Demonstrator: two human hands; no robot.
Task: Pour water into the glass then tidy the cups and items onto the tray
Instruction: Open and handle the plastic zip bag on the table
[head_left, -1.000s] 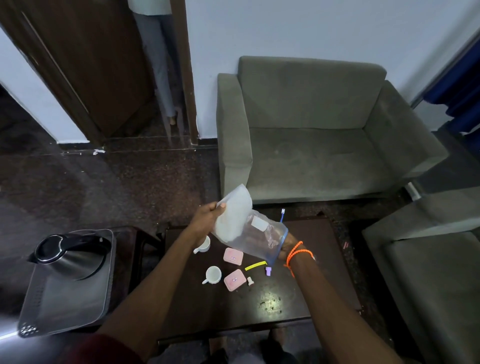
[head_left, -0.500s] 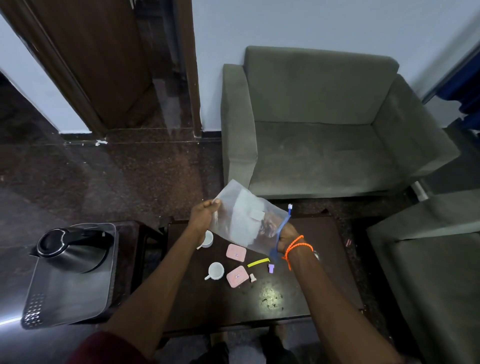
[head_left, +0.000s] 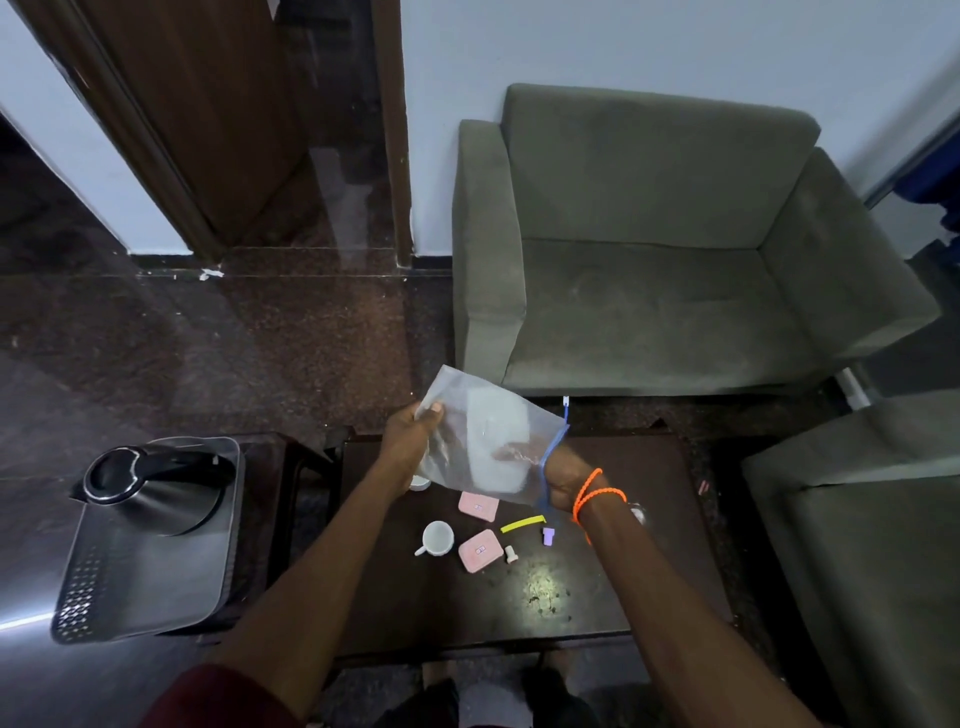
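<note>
Overhead, my left grip (head_left: 410, 441) pinched clear bag (head_left: 478, 441) corner, my right grip (head_left: 563, 478) clutched its blue-zip mouth, white cup (head_left: 437, 538) and pink tiles (head_left: 480, 551) lay on worktop (head_left: 519, 597).

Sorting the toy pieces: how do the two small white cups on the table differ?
The near cup stands in full view, handle to the left, apart from both hands. The far cup is mostly hidden under the left hand and plastic bag. Both are small and white.
</note>
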